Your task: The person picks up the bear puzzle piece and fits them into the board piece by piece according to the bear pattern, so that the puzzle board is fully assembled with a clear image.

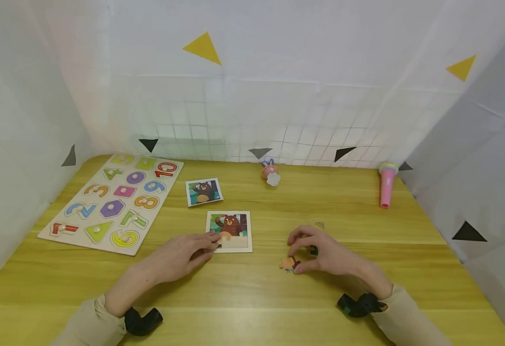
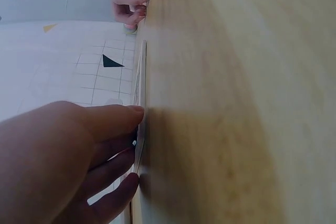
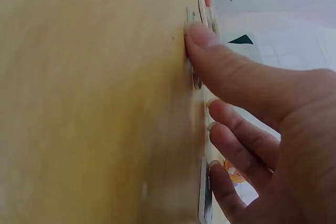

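A square wooden jigsaw tray with a bear picture lies in the middle of the table. The picture fills its upper part; bare wood shows lower down. My left hand rests its fingertips on the tray's left edge. To the right, my right hand has its thumb and index finger curled at a tan and brown puzzle piece, flat on the table. Another dark piece lies partly hidden under that hand. In the right wrist view, the thumb covers part of the held piece.
Behind the tray lies a bear picture card. A number-and-shape peg board is at the left. At the back stand a small pink toy and, far right, a pink toy microphone. Another small piece lies beyond the right hand.
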Tool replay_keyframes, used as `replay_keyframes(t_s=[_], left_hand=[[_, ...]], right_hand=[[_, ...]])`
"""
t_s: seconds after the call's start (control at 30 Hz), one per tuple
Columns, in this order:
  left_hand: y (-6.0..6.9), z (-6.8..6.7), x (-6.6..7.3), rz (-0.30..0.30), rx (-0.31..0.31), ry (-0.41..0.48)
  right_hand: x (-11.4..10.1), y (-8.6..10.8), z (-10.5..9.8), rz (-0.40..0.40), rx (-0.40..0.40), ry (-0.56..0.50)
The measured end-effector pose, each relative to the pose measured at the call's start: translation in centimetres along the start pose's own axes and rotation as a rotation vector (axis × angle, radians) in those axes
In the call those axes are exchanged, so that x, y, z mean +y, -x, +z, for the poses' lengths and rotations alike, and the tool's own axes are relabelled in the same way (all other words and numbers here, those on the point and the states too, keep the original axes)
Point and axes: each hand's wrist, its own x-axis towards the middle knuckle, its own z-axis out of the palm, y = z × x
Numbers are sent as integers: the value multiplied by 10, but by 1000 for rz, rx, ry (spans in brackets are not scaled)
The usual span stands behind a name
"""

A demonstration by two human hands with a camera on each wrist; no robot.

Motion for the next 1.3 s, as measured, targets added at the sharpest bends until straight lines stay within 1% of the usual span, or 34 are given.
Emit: replay_keyframes(t_s=[0.17, 0.4, 0.57, 0.73, 0.83, 0.93, 1.1, 1.2, 1.3], left_hand=[[0, -1, 0, -17, -7, 10], [-1, -1, 0, -11, -7, 3], [-1, -2, 1, -26, -16, 4], [-1, -3, 1, -40, -21, 0], [-1, -3, 1, -35, -16, -3], [-1, -3, 2, -27, -11, -4], [0, -2, 3, -22, -23, -7], [1, -2, 3, -22, -23, -9], [1, -2, 3, -27, -20, -13]], right_hand=[[2, 0, 0, -16, 2, -9], [4, 0, 0, -13, 0, -4], [5, 1, -1, -23, -4, 3], [4, 0, -3, -29, -2, -22], [3, 0, -4, -35, 4, -35], [2, -1, -4, -43, 2, -22], [-4, -4, -2, -18, -11, -4], [-6, -6, 0, 6, 12, -3], [-8, -8, 4, 7, 53, 19]])
